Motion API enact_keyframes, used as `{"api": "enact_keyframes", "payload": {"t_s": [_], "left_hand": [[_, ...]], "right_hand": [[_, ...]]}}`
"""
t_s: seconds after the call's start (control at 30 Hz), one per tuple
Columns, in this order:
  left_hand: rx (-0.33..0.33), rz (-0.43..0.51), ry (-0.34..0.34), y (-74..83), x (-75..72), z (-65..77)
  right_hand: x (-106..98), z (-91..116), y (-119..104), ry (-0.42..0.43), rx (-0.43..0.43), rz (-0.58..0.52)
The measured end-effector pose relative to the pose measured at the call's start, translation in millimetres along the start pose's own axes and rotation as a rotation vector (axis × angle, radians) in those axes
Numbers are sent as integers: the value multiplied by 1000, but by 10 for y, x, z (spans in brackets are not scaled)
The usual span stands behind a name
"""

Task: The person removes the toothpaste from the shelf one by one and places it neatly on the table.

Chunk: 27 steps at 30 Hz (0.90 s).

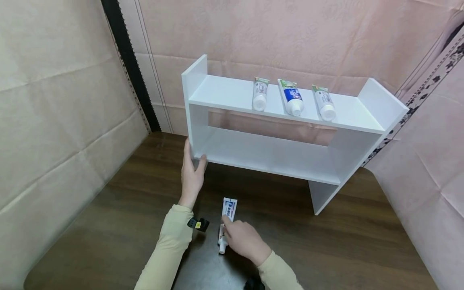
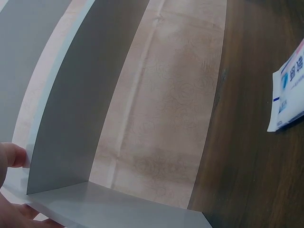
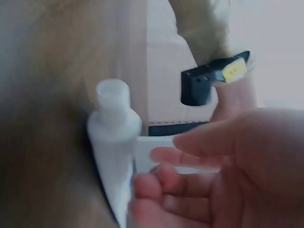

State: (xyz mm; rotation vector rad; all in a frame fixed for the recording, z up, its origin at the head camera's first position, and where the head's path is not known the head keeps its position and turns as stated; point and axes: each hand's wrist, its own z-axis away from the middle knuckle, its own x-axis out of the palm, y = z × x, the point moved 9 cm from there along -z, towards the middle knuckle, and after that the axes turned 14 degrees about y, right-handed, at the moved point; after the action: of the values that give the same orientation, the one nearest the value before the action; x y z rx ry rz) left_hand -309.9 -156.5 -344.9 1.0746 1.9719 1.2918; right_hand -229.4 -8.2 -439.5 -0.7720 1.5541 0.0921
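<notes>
My left hand (image 1: 192, 177) grips the left end of a white two-tier shelf (image 1: 268, 155), thumb at the front edge and fingers round the side panel. In the left wrist view its fingertips (image 2: 14, 155) rest against the board. On the tabletop lies a white and blue toothpaste tube (image 1: 229, 207), its cap toward me. Beside and partly over that tube is my right hand (image 1: 246, 239), fingers loosely bent. In the right wrist view the fingertips lie close to the tube (image 3: 111, 142); contact cannot be made out.
Three toothpaste tubes lie on the upper tier: a white one (image 1: 260, 94), a blue and green one (image 1: 291, 97) and another white one (image 1: 324, 103). Pale cloth walls (image 1: 72, 100) enclose the brown wooden table (image 1: 119, 225). A small black camera (image 1: 198, 224) sits on my left wrist.
</notes>
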Motion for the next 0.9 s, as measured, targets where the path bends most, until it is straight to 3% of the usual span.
{"api": "enact_keyframes", "payload": {"t_s": [0.57, 0.9], "left_hand": [[26, 0, 8, 58, -8, 4], [24, 0, 11, 18, -7, -7]], "right_hand": [[-1242, -121, 89, 488, 27, 38], [-1988, -185, -172, 785, -155, 34]]}}
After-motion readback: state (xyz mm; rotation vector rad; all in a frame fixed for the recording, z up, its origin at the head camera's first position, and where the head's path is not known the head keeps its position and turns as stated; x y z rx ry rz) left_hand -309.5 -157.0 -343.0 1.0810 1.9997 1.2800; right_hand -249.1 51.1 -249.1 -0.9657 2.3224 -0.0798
